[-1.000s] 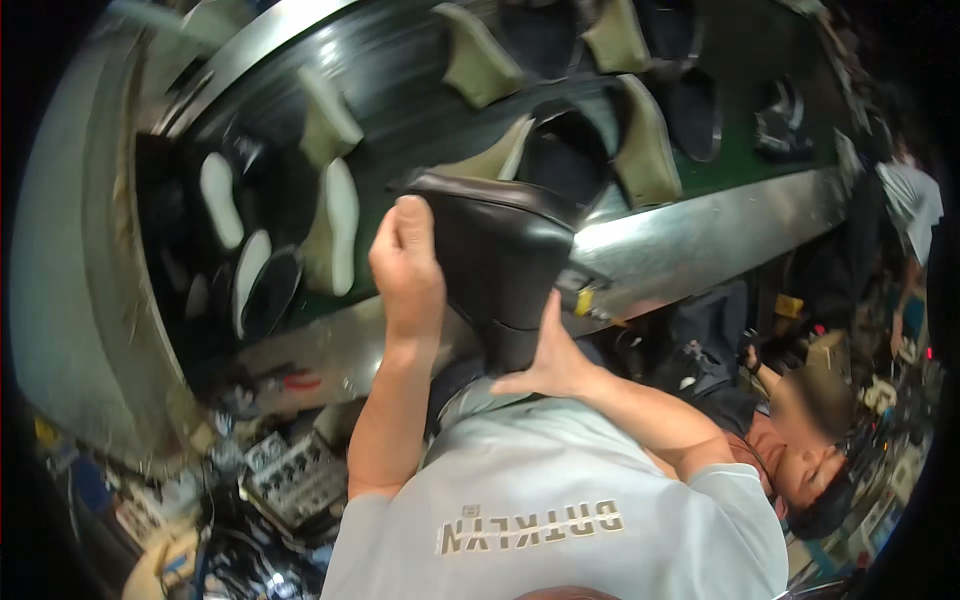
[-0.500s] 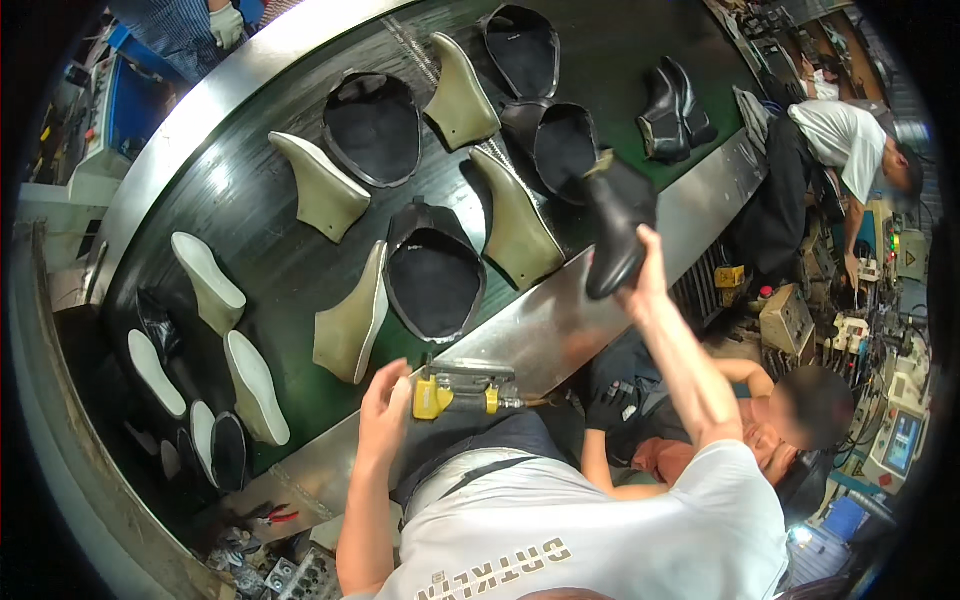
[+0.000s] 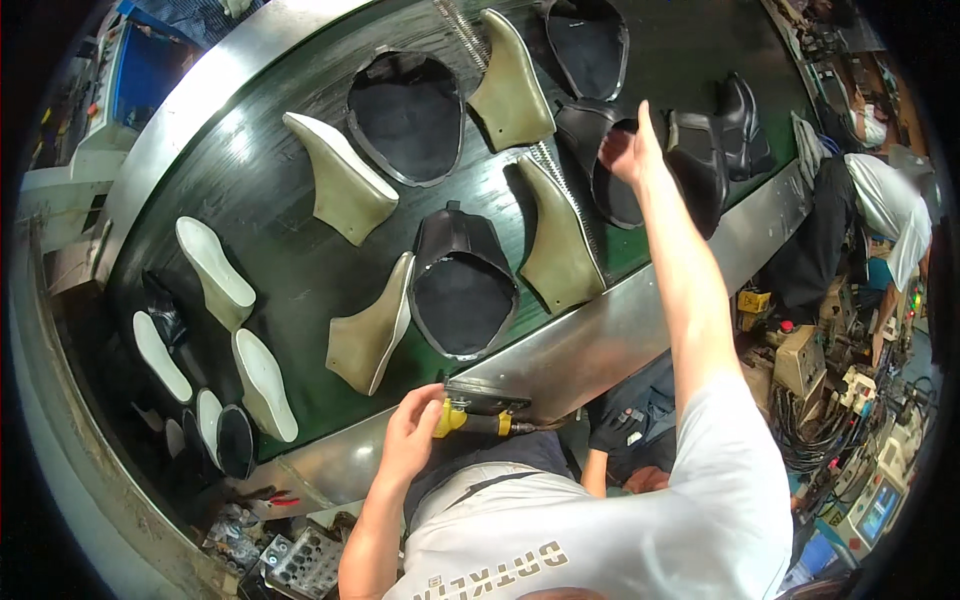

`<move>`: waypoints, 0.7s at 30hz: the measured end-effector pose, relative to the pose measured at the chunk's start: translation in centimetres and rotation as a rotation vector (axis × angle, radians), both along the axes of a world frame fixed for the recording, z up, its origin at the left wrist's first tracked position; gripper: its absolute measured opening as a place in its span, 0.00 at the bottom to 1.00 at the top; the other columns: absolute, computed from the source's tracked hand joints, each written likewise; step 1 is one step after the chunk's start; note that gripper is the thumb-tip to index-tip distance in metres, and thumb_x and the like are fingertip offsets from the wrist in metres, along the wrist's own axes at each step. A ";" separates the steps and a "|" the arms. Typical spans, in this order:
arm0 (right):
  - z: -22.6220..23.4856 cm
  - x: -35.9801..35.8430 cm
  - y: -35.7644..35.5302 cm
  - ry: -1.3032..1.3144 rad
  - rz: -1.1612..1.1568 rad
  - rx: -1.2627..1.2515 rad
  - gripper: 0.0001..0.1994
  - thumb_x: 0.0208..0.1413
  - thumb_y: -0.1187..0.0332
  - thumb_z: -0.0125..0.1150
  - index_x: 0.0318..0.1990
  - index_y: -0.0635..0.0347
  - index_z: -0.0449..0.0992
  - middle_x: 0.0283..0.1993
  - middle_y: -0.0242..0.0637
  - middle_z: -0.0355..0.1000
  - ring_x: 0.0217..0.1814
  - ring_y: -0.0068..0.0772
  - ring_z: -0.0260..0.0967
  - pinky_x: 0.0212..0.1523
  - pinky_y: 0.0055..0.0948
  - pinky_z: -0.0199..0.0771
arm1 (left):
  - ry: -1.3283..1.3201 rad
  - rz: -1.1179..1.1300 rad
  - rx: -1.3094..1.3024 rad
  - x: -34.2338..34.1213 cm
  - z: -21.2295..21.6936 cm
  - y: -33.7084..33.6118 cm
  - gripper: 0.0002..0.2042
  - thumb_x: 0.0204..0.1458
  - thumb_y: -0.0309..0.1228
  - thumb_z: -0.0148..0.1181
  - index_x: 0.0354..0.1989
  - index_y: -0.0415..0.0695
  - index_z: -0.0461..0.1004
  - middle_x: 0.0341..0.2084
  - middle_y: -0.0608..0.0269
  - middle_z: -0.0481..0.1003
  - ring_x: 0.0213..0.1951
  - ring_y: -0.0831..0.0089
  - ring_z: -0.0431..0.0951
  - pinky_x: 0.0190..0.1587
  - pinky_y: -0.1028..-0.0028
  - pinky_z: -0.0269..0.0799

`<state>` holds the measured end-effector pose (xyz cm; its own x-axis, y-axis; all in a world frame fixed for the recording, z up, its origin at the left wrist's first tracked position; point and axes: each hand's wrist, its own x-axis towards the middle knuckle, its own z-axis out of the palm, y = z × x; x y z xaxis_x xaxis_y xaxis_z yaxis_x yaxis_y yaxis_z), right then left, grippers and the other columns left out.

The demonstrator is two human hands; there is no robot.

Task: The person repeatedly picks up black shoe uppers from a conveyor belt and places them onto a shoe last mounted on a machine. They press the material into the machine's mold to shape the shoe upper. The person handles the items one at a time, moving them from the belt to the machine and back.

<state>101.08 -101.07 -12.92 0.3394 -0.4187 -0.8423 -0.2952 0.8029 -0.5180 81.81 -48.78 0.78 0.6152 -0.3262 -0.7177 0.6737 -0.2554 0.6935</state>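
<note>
My right hand reaches over the table with its fingers apart and nothing in it, above a black boot upper. Close to its right, a black ankle boot rests at the table's edge beside another pair of black boots. My left hand is half curled and holds nothing I can see. It is by a yellow-bodied power tool at the near edge. Olive shoe lasts and wide-mouthed black uppers lie across the middle.
White-soled lasts lie on the left of the dark green table, bordered by a metal rim. A seated person's gloved hand is below the edge. At the right, another person works near machines. Red-handled pliers sit lower left.
My right hand has let go of the black boot, which now rests on the table at the right, and has moved up. The view has shifted, with things on the table appearing further right.
</note>
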 end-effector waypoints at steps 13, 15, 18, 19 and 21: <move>24.7 -5.9 20.5 -1.012 -0.077 0.110 0.21 0.68 0.57 0.45 0.60 0.60 0.68 0.62 0.38 0.68 0.66 0.37 0.63 0.71 0.45 0.53 | -0.025 0.087 -0.832 4.8 6.0 -9.8 0.32 0.60 0.43 0.56 0.68 0.39 0.56 0.59 0.50 0.67 0.61 0.63 0.66 0.65 0.62 0.57; 27.6 -9.4 27.1 -1.077 -0.106 0.324 0.26 0.66 0.51 0.46 0.65 0.58 0.63 0.65 0.40 0.64 0.70 0.41 0.57 0.72 0.48 0.49 | 0.081 0.346 -1.115 6.2 8.0 -11.3 0.40 0.57 0.58 0.51 0.69 0.41 0.52 0.66 0.55 0.59 0.66 0.63 0.59 0.68 0.60 0.51; 28.7 -14.1 34.6 -1.417 0.140 0.596 0.39 0.59 0.39 0.50 0.72 0.50 0.50 0.75 0.40 0.48 0.75 0.46 0.46 0.73 0.55 0.40 | 0.198 0.651 -1.412 7.4 13.2 -8.2 0.29 0.63 0.52 0.45 0.63 0.42 0.64 0.63 0.56 0.65 0.64 0.60 0.63 0.68 0.57 0.53; 28.5 -15.7 36.4 -1.419 0.111 0.727 0.39 0.60 0.38 0.47 0.72 0.49 0.48 0.76 0.39 0.43 0.76 0.44 0.42 0.73 0.54 0.40 | 0.239 0.675 -1.508 7.0 14.1 -5.9 0.26 0.65 0.49 0.43 0.60 0.42 0.68 0.61 0.55 0.68 0.63 0.58 0.65 0.68 0.56 0.53; 27.8 -18.6 39.9 -1.441 0.077 1.021 0.38 0.62 0.39 0.42 0.73 0.50 0.46 0.76 0.39 0.44 0.77 0.42 0.41 0.74 0.52 0.39 | 0.141 0.681 -1.464 4.7 16.6 -1.5 0.22 0.66 0.45 0.39 0.57 0.43 0.72 0.59 0.55 0.70 0.61 0.57 0.68 0.67 0.54 0.55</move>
<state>82.44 -61.19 14.86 0.9706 0.0850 0.2252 -0.1473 0.9498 0.2761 86.48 -50.26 17.41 0.8836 -0.4541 -0.1140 0.4558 0.8900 -0.0126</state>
